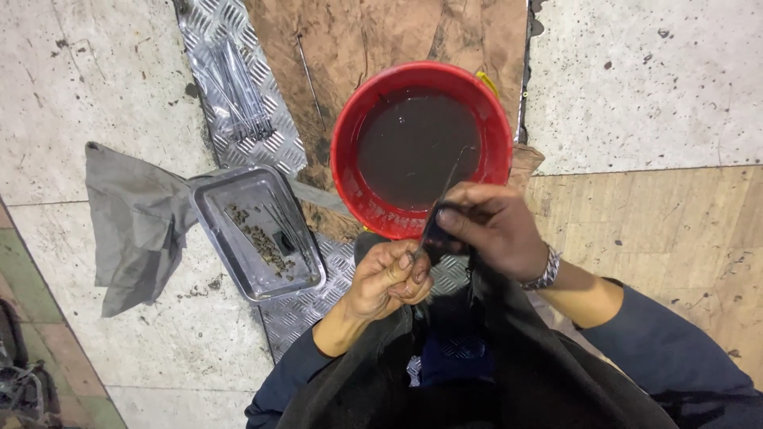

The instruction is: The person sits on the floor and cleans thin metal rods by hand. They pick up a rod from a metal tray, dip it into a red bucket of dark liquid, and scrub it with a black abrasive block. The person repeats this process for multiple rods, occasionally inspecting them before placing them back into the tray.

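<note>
My left hand (388,278) is closed around the lower end of a thin metal rod (450,178) that slants up over a red bucket (346,135) of dark liquid. My right hand (493,226) pinches a dark cloth (437,238) around the rod just above the left hand. A metal watch band sits on my right wrist. The dark cloth hangs down over my lap.
A rectangular metal tray (208,208) with small dark bits lies left of the bucket, partly on a grey rag (131,218). A bundle of thin metal rods (238,87) rests on a checker-plate sheet (274,143). Brown cardboard (358,40) lies under the bucket.
</note>
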